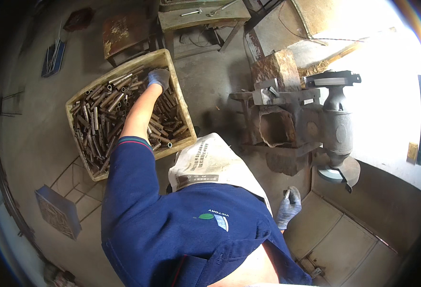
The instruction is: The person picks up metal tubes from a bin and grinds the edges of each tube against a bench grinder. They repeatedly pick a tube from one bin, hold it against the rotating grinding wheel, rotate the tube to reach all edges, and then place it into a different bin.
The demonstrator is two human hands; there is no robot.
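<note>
Head view. Left hand [158, 79], gloved, reached at full stretch into crate [173, 81] of short metal tubes [102, 115], fingers curled down among them; whether clamped on one could not be told. Right hand [289, 206], gloved, hung low beside grinder stand [337, 129], closed around small dark piece [287, 194], kept ready.

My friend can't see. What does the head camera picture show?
A person's gloved left hand reaches into a tan crate full of short metal tubes. The gloved right hand holds a small metal piece beside a grey grinding machine. Newspaper covers the lap.
</note>
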